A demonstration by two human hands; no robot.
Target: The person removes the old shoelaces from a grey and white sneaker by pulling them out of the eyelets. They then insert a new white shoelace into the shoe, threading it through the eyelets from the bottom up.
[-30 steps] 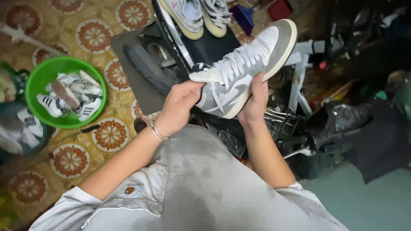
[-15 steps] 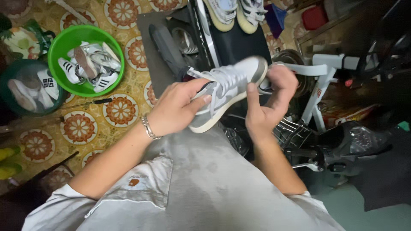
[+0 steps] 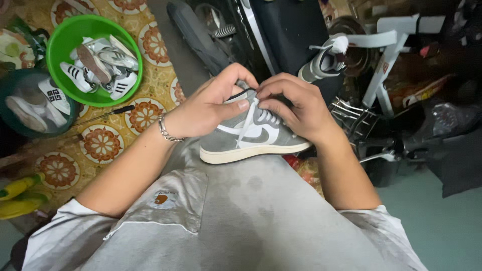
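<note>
A green basin (image 3: 63, 42) of pale shoes sat on the patterned floor (image 3: 103, 143). Nearer, a grey sneaker (image 3: 253, 134) rested on the person's lap. The left hand (image 3: 203, 108) pinched a white lace (image 3: 247, 119) in its grip; the right hand (image 3: 293, 108) pinched the lacing just beside it.
</note>
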